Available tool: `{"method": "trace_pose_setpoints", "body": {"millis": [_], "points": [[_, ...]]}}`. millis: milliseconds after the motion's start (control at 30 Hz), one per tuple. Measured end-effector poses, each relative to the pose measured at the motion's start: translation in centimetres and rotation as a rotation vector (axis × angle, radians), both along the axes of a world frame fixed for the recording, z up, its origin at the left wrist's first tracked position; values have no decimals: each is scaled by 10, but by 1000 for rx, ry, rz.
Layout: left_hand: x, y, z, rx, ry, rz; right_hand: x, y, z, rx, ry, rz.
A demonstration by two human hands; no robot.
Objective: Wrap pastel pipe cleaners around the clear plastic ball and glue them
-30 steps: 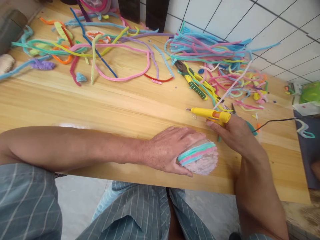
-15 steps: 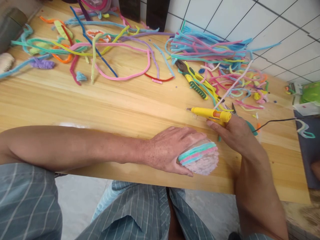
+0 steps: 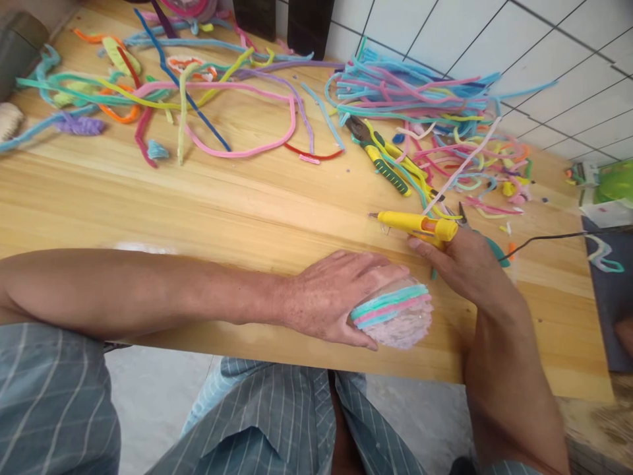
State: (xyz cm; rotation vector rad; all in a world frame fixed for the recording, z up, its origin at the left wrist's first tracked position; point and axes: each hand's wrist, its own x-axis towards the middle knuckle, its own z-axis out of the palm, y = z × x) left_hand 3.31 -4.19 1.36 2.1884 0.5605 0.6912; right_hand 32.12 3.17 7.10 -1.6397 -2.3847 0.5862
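Note:
A rounded piece covered in fuzzy pipe cleaners (image 3: 398,323), pale pink with teal, pink and blue stripes, rests near the front edge of the wooden table. My left hand (image 3: 341,300) wraps over its left side, thumb below and fingers above, so part of it is hidden. My right hand (image 3: 459,264) grips a yellow glue gun (image 3: 415,223) whose nozzle points left, above the table. The gun's rear and handle are partly covered by that hand. Behind the gun lie pliers (image 3: 378,158) with yellow and green handles.
A bundle of blue and pink pipe cleaners (image 3: 415,89) lies against the tiled wall (image 3: 475,33). Loose offcuts (image 3: 475,165) are heaped in front of it. Long colourful stems (image 3: 237,153) spread over the back left. A dark cord (image 3: 554,239) runs off to the right.
The rounded piece has turned very slightly under my left hand. My right hand and the glue gun stay where they were.

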Motion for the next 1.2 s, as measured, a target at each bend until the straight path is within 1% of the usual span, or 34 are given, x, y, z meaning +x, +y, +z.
{"method": "trace_pose_setpoints", "body": {"millis": [167, 333, 533, 767, 1200], "points": [[0, 0, 0, 24, -9, 5, 1, 0, -1, 5, -3, -6], [0, 1, -2, 1, -21, -4, 2, -1, 0, 16, 9, 15], [1, 1, 1, -24, -7, -3, 1, 0, 0, 28, 5, 27], [1, 2, 1, 4, 4, -7, 1, 0, -1, 24, 9, 32], [2, 3, -1, -5, -9, -9, 0, 0, -1, 21, 6, 24]]}}
